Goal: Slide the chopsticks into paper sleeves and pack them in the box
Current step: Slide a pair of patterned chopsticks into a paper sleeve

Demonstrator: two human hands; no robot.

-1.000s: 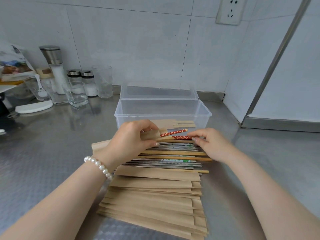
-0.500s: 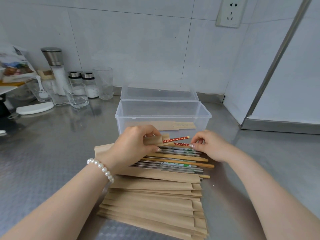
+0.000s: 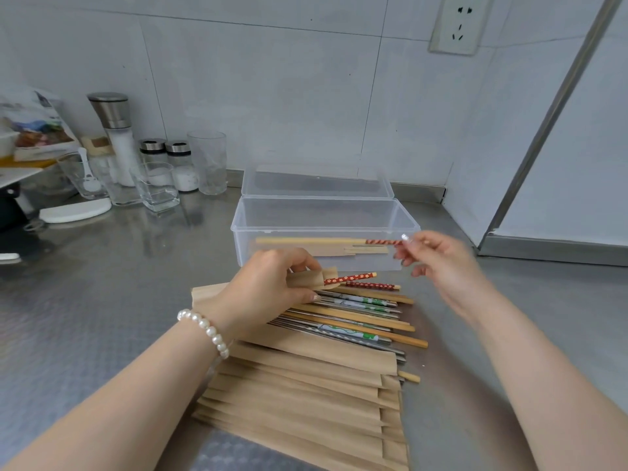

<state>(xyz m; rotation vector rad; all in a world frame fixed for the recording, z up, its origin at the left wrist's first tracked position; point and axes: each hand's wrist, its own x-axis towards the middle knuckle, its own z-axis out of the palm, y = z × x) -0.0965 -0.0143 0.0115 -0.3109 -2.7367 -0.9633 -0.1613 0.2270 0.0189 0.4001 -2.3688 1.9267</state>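
Observation:
My left hand [image 3: 268, 287] grips a brown paper sleeve [image 3: 307, 279] with a red flowered chopstick [image 3: 350, 278] sticking out of its open end. My right hand [image 3: 438, 260] pinches the red patterned end of a wooden chopstick [image 3: 312, 241] and holds it level in front of the clear plastic box [image 3: 324, 212]. Inside the box lies a sleeved pair [image 3: 339, 250]. Loose chopsticks [image 3: 360, 317], wooden and metal, lie on the counter under my hands. A fanned stack of empty sleeves [image 3: 299, 392] lies nearer to me.
The box's clear lid [image 3: 316, 181] stands behind it. At the back left are a grinder [image 3: 117, 137], two shakers [image 3: 168, 161], glasses [image 3: 207, 161] and a white dish [image 3: 76, 210]. A metal door frame [image 3: 543, 130] borders the steel counter [image 3: 85, 300] on the right.
My right hand has lifted a chopstick from the pile and raised it up and to the right, level with the box front. My left hand keeps holding the sleeve.

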